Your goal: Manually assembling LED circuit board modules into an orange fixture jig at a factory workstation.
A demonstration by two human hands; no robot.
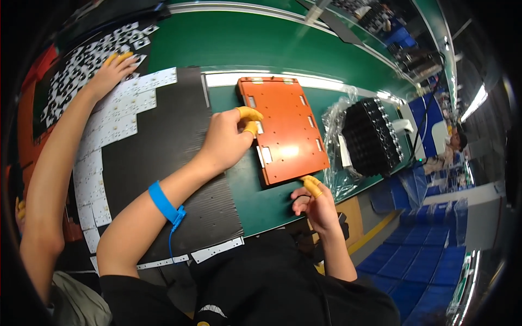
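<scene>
We saw a flat, matte black rectangular mat (168, 130), with thin white dotted panels (89, 187) along its left side. Past its upper-left corner we found many small black-and-white pieces (87, 68). Well to its right we noticed crumpled clear plastic film (331, 120) beside a black ribbed stack (365, 138), and, farther lower right, glossy blue sheeting (408, 247).

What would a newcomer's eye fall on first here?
The bright orange slab on the green bench, with the left hand at its left edge and the right hand by its lower right end. Next, the blue band around the left forearm, and the black ribbed stack right of the slab.
</scene>
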